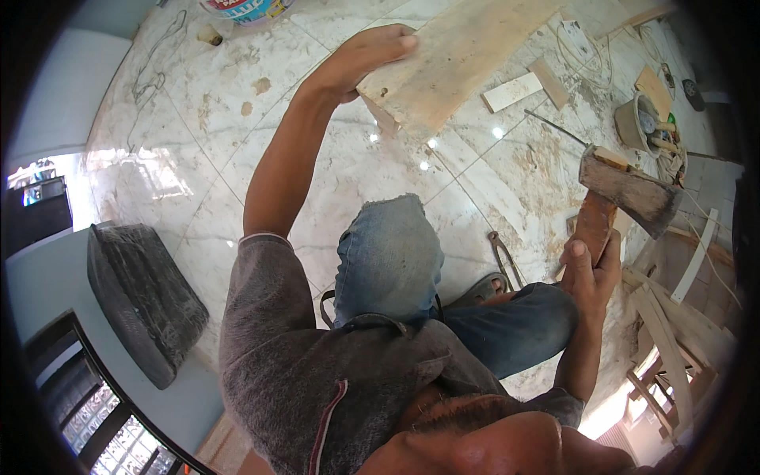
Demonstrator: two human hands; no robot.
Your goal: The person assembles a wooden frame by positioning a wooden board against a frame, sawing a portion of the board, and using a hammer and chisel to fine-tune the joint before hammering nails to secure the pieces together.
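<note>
A wide, pale wooden board (475, 59) slants above the tiled floor at the top of the head view. My left hand (372, 59) is closed on its near left corner, with the thumb on the upper face and the other fingers mostly hidden underneath. On the right, my right hand (592, 267) wraps round the wooden handle of a hatchet (629, 194). Its dark, worn head points up, well apart from the board. Pincers (505, 261) lie on the floor between my foot and the hatchet.
Short wood offcuts (513, 93) lie beyond the board's right edge. A bucket of tools (636, 123) stands at the far right, near a loose cable (582, 59). Wooden strips (669, 340) crowd the lower right. A black tub (146, 301) rests at left, a paint bucket (245, 9) at the top.
</note>
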